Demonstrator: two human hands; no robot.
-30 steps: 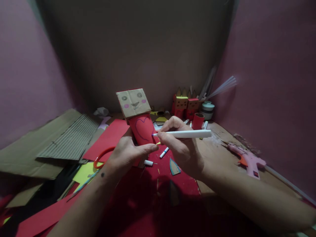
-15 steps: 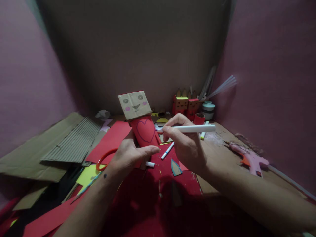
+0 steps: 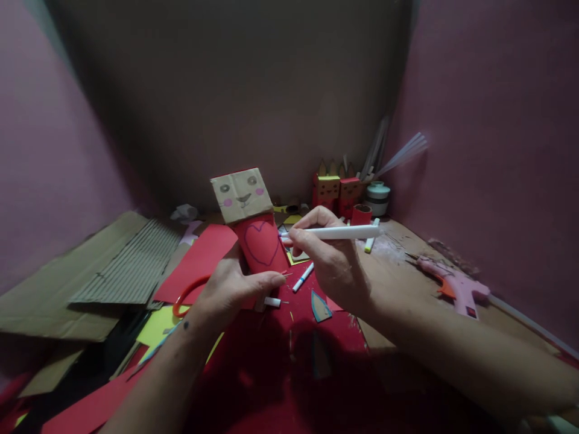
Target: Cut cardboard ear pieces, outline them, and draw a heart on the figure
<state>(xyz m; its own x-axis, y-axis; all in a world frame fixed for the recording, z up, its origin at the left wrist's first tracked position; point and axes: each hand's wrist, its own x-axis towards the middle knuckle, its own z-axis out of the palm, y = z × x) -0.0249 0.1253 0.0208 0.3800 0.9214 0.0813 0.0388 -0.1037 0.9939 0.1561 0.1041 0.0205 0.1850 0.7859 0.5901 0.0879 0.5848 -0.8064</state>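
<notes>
My left hand (image 3: 235, 283) is closed around the lower part of a cardboard figure (image 3: 262, 244), tilted to the left. Its body is red with a purple heart outline, and its square cardboard head (image 3: 243, 196) has drawn eyes, a snout and pink cheeks. In my right hand (image 3: 330, 259) is a white marker (image 3: 346, 232), pinched near its tip. The tip points at the figure's right side, close to the heart; whether it touches the paper I cannot tell. Below the hands lie a white cap (image 3: 272, 302), a second marker (image 3: 303, 278) and a blue-edged cardboard piece (image 3: 321, 306).
Corrugated cardboard (image 3: 117, 265), red paper (image 3: 199, 259) and orange-handled scissors (image 3: 181, 301) lie on the left. A pink glue gun (image 3: 456, 286) rests on the right. At the back stand two finished-looking red box figures (image 3: 328, 191), a red tube (image 3: 362, 214) and a lidded jar (image 3: 377, 199).
The whole view has shifted slightly, with hands and objects appearing a little further left. Both hands keep their grips on the figure and the marker.
</notes>
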